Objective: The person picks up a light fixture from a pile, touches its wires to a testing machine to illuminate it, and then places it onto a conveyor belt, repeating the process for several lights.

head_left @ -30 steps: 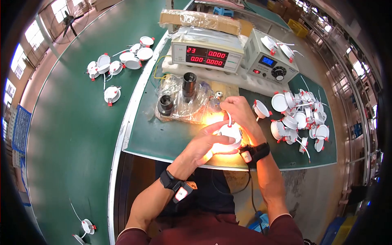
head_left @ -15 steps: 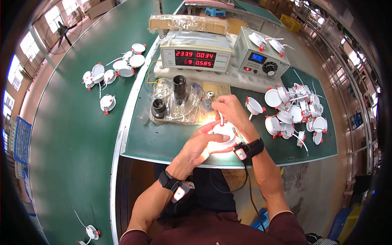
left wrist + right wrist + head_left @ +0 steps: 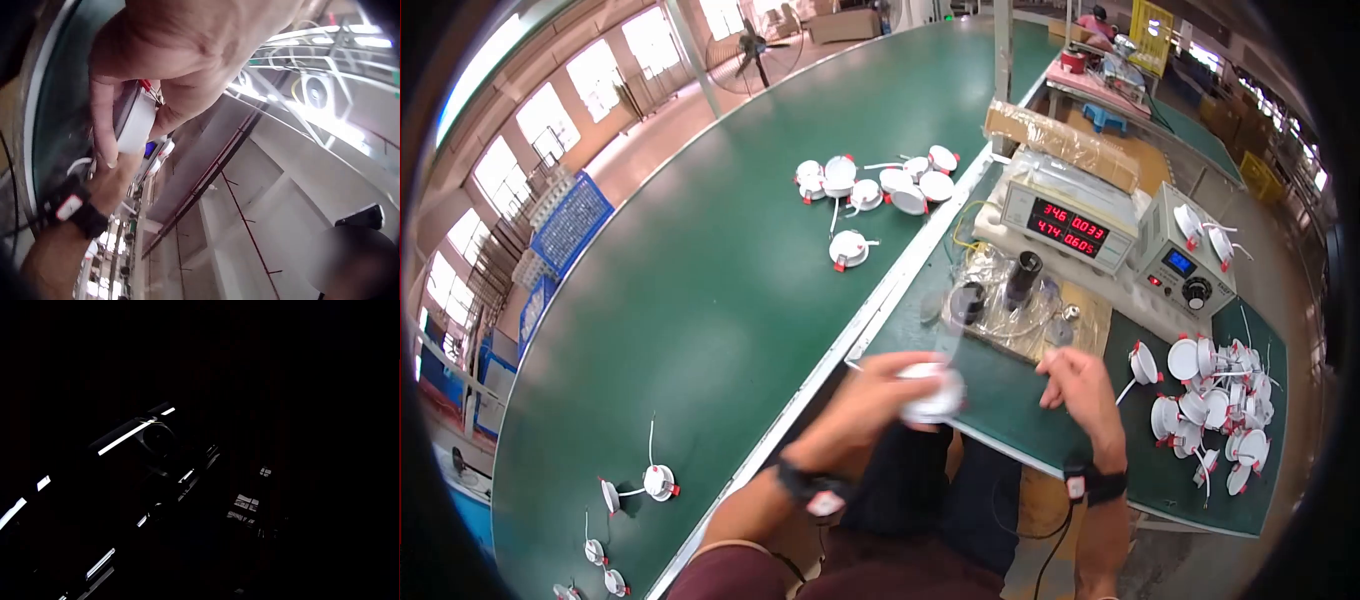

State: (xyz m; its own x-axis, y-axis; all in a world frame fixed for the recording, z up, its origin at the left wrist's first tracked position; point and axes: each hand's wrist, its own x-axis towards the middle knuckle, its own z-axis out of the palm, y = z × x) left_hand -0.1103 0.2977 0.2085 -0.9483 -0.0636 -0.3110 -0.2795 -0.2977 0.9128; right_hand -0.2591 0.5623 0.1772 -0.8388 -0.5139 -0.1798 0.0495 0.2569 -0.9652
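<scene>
My left hand point(image 3: 870, 402) grips a round white downlight point(image 3: 935, 393) near the front left corner of the green workbench. The lamp is blurred in the head view. Seen from the left wrist, thumb and fingers clasp the downlight point(image 3: 137, 128) by its sides, and a red clip shows at its edge. My right hand point(image 3: 1085, 392) hovers over the bench's front edge with loosely bent fingers and nothing visible in them. Closest to it are a plastic-wrapped fixture point(image 3: 1025, 310) with black cylinders and a lone downlight point(image 3: 1143, 363). The right wrist view is nearly black.
Many downlights point(image 3: 1215, 400) are heaped on the right of the bench. A meter point(image 3: 1060, 225) with red digits and a grey control box point(image 3: 1185, 265) stand at the back. To the left, a long green table point(image 3: 730, 300) carries several more downlights point(image 3: 850, 248).
The left hand has carried the downlight leftward, away from the right hand, and the bright glow is gone. The right hand has let go of the cord. The head view has turned left.
</scene>
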